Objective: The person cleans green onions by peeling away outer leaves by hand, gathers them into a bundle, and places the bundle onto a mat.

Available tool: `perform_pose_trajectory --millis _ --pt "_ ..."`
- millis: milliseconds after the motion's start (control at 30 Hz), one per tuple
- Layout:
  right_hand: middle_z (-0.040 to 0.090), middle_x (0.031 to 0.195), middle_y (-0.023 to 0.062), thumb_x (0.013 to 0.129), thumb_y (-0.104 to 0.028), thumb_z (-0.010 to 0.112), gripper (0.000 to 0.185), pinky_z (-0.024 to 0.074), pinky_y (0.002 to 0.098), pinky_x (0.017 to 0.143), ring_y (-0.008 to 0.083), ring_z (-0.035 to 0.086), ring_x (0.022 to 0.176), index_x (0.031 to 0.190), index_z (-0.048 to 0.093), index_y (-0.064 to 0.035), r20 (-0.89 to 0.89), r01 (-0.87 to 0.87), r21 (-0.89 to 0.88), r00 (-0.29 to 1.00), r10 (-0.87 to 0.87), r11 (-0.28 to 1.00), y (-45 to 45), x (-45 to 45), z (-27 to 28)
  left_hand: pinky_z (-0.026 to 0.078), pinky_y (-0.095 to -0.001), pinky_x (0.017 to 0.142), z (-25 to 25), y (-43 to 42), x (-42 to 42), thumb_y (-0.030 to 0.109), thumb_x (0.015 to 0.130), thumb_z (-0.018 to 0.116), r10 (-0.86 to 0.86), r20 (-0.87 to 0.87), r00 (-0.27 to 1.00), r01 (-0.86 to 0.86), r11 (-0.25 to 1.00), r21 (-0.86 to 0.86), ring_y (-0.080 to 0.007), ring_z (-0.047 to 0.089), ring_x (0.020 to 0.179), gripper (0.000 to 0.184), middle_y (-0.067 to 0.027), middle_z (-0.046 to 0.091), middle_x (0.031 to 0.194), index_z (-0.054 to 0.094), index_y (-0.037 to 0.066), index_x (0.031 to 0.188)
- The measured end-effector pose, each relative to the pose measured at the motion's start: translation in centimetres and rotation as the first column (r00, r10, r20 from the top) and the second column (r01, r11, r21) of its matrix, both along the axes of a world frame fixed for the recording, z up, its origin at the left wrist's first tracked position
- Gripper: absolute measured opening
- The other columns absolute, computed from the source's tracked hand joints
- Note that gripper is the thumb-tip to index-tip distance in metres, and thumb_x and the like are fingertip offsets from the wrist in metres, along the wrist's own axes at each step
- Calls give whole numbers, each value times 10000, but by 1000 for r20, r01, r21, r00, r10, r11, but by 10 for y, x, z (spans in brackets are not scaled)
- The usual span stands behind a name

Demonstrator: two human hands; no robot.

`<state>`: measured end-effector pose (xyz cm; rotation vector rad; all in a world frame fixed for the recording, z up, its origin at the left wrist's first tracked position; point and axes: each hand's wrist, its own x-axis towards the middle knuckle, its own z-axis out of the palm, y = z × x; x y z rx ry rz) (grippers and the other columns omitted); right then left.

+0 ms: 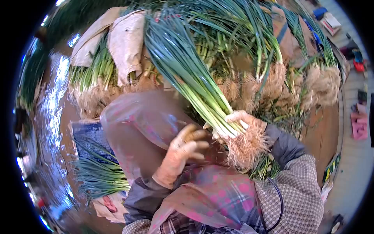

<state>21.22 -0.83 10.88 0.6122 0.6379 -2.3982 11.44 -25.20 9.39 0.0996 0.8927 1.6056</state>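
A bunch of green onions is gripped near its root end by my right hand, the fingers closed around the white stems. Its long green leaves reach away to the upper left, and its tangled pale roots hang below my right hand. My left hand is raised over my lap beside the bunch, apart from it. The fingers of my left hand are spread and a little blurred, with nothing visible in them. My knees are covered by a plastic sheet with pink marks.
Piles of green onions with roots facing me lie across the far side, some under beige cloths. A smaller heap of green onions lies at left by a blue woven sack. A pink item lies far right.
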Motion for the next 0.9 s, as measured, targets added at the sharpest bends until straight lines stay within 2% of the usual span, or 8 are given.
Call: perform_pose_trajectory --millis 167,367,500,567,633,733,833,900 --pt "680 889 146 901 -269 584 331 550 279 660 183 665 732 1005 616 44 73 -256 242 967 245 936 0 5 -8 330 -475 1083 -21 108 -3 408 844 575 17 471 882 -197 921 336 -346 433 1269 675 -204 481 1334 386 21 1364" --pt "656 1025 174 945 -423 512 510 543 324 833 230 658 880 1148 567 42 71 106 -42 992 -103 993 13 32 13 428 -450 978 -24 160 -1 186 760 626 121 520 845 -275 933 230 -275 591 872 489 -130 600 972 517 4 1200" --pt "619 1152 162 956 -466 461 590 507 346 917 241 622 1003 1274 476 31 222 670 -409 732 -644 620 -19 69 0 466 -417 874 -27 189 -16 121 735 603 218 562 798 -392 896 210 -234 564 720 390 -99 567 828 530 -22 1091" --pt "522 616 -25 971 -476 420 429 465 239 490 89 502 491 946 549 -68 119 585 -647 711 -693 489 -20 107 -16 467 -422 875 -43 206 -27 78 718 587 229 572 787 -406 891 201 -238 564 716 390 -114 549 843 503 -31 1083" --pt "328 487 -96 1013 -408 353 391 269 192 343 34 270 341 761 469 -132 -9 774 -297 584 -812 559 -17 140 18 467 -424 878 -53 220 -32 64 707 586 278 497 822 -430 875 222 -238 568 724 391 -116 554 850 493 -29 1076" --pt "293 461 -102 1039 -322 311 394 200 174 310 30 228 309 721 464 -147 -109 995 -95 13 -994 24 -6 198 69 472 -428 863 -61 225 -31 70 693 597 316 419 852 -413 896 165 -236 573 732 401 -120 558 876 495 -21 1070" --pt "337 502 -89 1022 -333 373 359 230 168 321 11 269 353 744 492 -141 -424 897 404 9 -906 -181 3 272 64 477 -428 851 -63 228 -27 94 690 597 336 360 870 -406 903 139 -242 569 758 409 -123 552 908 505 -14 1073" --pt "491 575 -38 972 -416 464 356 369 227 402 35 467 445 895 584 -90 -130 371 928 422 -897 40 1 303 28 481 -425 850 -60 228 -25 132 701 600 375 297 878 -422 900 109 -244 566 803 412 -127 540 935 515 -7 1080"
